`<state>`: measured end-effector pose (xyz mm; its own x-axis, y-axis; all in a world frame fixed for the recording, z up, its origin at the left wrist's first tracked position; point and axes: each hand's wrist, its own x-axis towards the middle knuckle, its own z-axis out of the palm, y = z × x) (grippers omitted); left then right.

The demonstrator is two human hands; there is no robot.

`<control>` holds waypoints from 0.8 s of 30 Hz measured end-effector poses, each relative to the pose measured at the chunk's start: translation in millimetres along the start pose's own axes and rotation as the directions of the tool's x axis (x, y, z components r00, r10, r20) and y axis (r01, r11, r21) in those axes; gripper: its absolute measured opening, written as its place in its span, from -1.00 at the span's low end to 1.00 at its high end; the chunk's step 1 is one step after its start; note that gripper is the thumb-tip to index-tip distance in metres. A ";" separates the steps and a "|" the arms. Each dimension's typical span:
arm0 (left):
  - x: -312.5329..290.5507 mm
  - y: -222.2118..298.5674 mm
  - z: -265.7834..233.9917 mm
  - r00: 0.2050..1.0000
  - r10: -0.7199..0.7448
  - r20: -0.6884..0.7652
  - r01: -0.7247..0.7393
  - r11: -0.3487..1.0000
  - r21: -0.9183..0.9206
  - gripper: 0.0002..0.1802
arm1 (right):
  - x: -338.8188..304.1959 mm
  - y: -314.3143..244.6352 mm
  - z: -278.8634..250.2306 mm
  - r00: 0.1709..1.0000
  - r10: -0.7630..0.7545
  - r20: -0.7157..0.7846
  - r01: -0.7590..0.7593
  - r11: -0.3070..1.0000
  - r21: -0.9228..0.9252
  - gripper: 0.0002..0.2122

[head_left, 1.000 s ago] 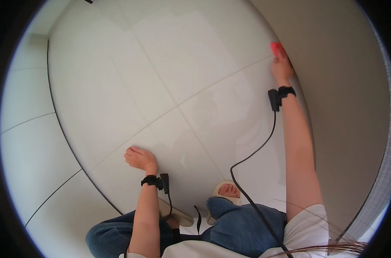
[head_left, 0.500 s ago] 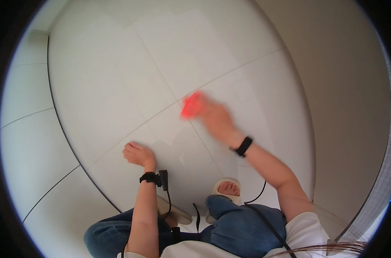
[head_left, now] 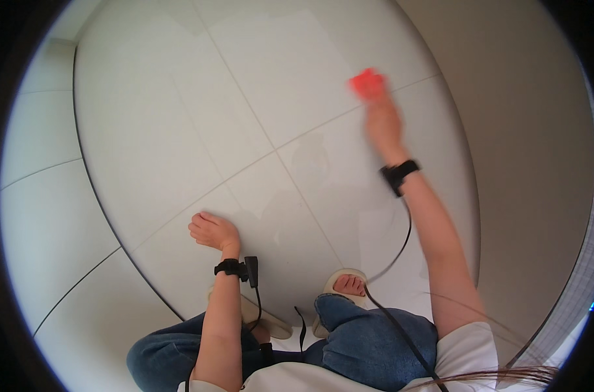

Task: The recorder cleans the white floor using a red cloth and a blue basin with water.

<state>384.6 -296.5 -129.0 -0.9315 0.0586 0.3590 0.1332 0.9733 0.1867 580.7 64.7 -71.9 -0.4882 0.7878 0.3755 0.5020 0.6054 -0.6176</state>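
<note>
A bright red cloth [head_left: 369,85] lies crumpled under the fingers of my right hand [head_left: 383,124]. That hand is closed on it and reaches far forward and to the right over the white tiled floor [head_left: 244,137], slightly smeared by motion. The cloth appears to be against the floor, close to a tile joint. Nearer to me on the left, my left hand [head_left: 213,231] is held with its fingers curled in, and nothing shows in it. Each wrist wears a black strap, the left one [head_left: 230,267] and the right one [head_left: 400,174].
Along the right runs a beige wall [head_left: 525,144]; a white tiled wall [head_left: 42,215] meets the floor on the left at a dark joint. My sandalled foot [head_left: 349,284] and bent knees are close by. A black cable [head_left: 401,336] trails over my leg.
My right hand has swept the red cloth forward and to the right, from near the tile crossing toward the right wall. The left hand has barely moved.
</note>
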 end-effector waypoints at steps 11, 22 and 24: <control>2.9 1.8 -2.8 1.000 0.025 0.003 -0.025 1.000 -0.012 -0.77 | -136.6 -134.6 43.6 0.791 -0.393 0.469 0.188 0.885 0.426 -0.56; -1.5 6.4 -2.0 1.000 0.028 0.002 -0.028 1.000 -0.008 -0.76 | -2.8 124.0 -75.8 0.906 0.278 -0.319 -0.371 0.884 -0.282 -0.47; -0.6 6.1 -4.8 1.000 0.018 0.022 -0.018 1.000 -0.009 -0.76 | -3.6 93.8 -57.8 0.939 0.195 -0.282 -0.262 0.940 -0.220 -0.48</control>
<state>387.6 -291.7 -123.7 -0.9360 0.0811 0.3424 0.1530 0.9701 0.1885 670.8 125.2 -91.3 -0.1590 0.8902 0.4269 0.7566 0.3877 -0.5266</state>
